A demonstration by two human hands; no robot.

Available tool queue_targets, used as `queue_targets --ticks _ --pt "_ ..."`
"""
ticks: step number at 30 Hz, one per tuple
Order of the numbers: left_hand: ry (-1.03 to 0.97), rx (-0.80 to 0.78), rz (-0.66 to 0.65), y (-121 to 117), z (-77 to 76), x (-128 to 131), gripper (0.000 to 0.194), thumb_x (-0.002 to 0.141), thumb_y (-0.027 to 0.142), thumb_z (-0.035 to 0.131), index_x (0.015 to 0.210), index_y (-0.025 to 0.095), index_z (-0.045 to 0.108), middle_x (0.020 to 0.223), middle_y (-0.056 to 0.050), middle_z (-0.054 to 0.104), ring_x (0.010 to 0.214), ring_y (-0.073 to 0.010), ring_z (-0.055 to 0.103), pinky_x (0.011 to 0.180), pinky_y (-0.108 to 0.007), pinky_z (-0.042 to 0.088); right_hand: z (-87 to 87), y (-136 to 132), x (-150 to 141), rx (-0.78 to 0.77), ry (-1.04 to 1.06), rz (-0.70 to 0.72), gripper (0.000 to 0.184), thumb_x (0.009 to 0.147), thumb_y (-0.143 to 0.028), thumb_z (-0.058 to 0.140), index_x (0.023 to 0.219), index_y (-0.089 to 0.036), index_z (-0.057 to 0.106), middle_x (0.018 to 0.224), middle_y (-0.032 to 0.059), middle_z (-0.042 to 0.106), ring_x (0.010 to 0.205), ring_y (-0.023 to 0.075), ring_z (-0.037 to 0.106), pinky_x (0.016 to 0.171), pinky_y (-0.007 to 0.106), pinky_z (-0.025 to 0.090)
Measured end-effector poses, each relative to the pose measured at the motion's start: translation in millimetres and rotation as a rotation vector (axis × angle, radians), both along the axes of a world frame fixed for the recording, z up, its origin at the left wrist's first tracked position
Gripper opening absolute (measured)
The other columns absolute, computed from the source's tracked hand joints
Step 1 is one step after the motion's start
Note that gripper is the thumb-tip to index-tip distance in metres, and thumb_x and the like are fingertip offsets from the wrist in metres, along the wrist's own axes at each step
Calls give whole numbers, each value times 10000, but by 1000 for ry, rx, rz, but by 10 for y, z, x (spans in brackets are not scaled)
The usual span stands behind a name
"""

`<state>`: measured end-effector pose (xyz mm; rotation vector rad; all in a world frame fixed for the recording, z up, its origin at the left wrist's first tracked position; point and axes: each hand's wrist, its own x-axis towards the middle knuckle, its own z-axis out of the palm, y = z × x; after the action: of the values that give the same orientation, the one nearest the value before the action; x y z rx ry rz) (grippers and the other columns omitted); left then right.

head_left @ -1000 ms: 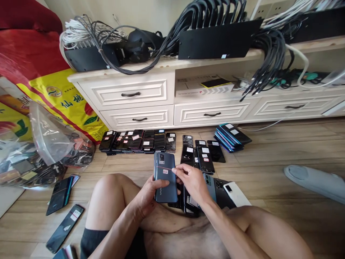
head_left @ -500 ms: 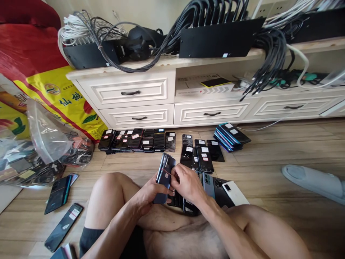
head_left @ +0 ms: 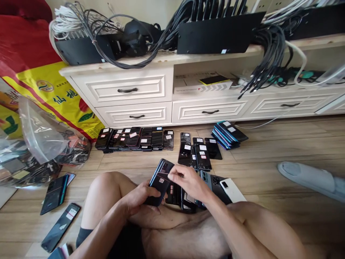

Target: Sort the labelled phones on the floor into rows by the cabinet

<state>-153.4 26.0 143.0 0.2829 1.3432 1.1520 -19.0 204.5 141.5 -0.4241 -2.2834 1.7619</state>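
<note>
My left hand (head_left: 141,196) grips a small stack of dark smartphones (head_left: 159,185), tilted above my crossed legs, its thumb across the top phone. A thin reddish rubber band (head_left: 162,175) runs across the upper part of the stack, and the top phone bears a small pale sticker. At the stack's right edge, my right hand (head_left: 188,181) has its thumb and forefinger pinched together on the band. Below and behind that hand lie several loose phones, among them a grey-blue phone (head_left: 206,180) and a white phone (head_left: 233,190), partly hidden by my arm.
A row of phone stacks (head_left: 133,138) lines the cabinet's foot (head_left: 129,117). Labelled phones (head_left: 202,157) and a leaning phone stack (head_left: 228,135) lie farther right. To the left are more phones (head_left: 61,227) and a clear bag (head_left: 40,144). A grey slipper (head_left: 302,176) is at right.
The phone stack has tilted and turned slightly in my left hand, showing more of its top face. My right hand's fingers have drawn the band out toward the right edge.
</note>
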Motion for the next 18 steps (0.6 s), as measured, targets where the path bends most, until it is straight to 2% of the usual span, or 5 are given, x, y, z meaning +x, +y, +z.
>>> queue_targets --ticks 4,6,12,15,18 --pt "60 16 -26 -14 11 -34 312 612 215 700 913 136 710 815 -71 700 746 -216 634 547 -259 519 -37 11 -39 -670 210 -230 389 843 -524 768 721 -199 591 726 -34 518 731 130 464 740 262 400" --pt "73 7 -27 2 22 -41 282 611 202 675 886 146 707 762 -52 681 671 -187 607 518 -244 488 -82 3 -82 -864 241 -330 420 754 -507 859 703 -192 586 713 -45 490 695 111 424 702 238 397" --pt "-140 -116 -358 -28 36 -40 231 583 241 689 793 149 712 744 -67 690 635 -206 634 512 -263 477 -75 75 -102 -1010 254 -336 395 668 -395 958 724 -156 648 652 -68 426 586 59 350 554 176 369" --pt "-58 -148 -384 -96 -2 0 208 537 239 678 712 126 694 722 -75 686 652 -181 629 629 -263 487 -72 133 -86 -1220 135 -276 424 596 -335 1003 740 -134 659 594 -116 297 496 18 186 409 129 194" --pt "-15 -135 -363 -149 -35 67 259 564 304 671 755 129 689 743 -75 683 655 -185 610 649 -283 468 -78 146 -74 -1227 129 -308 444 555 -327 1021 746 -116 679 580 -126 290 479 2 121 370 121 111"
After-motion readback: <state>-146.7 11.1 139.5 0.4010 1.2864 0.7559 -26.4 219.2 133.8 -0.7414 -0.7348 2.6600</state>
